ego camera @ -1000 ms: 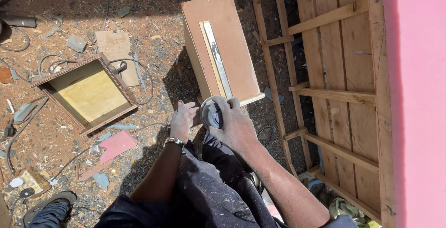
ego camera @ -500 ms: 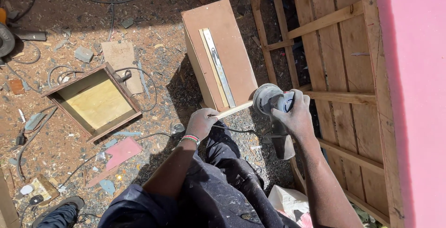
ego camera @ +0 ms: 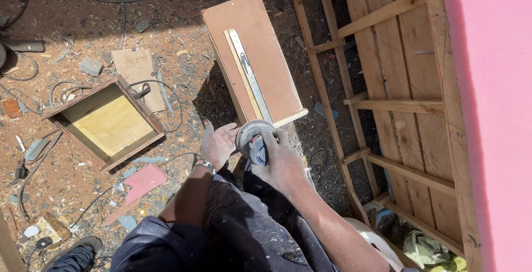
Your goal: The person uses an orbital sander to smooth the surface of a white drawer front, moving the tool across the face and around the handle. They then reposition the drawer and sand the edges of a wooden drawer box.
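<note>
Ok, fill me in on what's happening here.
A person stands over a sawdust-strewn floor, the right hand gripping an angle grinder at the near end of a brown board box. The left hand is open beside the disc. A metal ruler lies on the box; an open wooden tray sits to the left.

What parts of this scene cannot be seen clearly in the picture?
- Head view: the grinder body is mostly hidden under the right hand; its disc face cannot be seen.
- Head view: the near end of the brown board is covered by the grinder, so contact is unclear.
- Head view: the pink panel is cut off by the right edge.
- Head view: small floor scraps are too small to identify.
</note>
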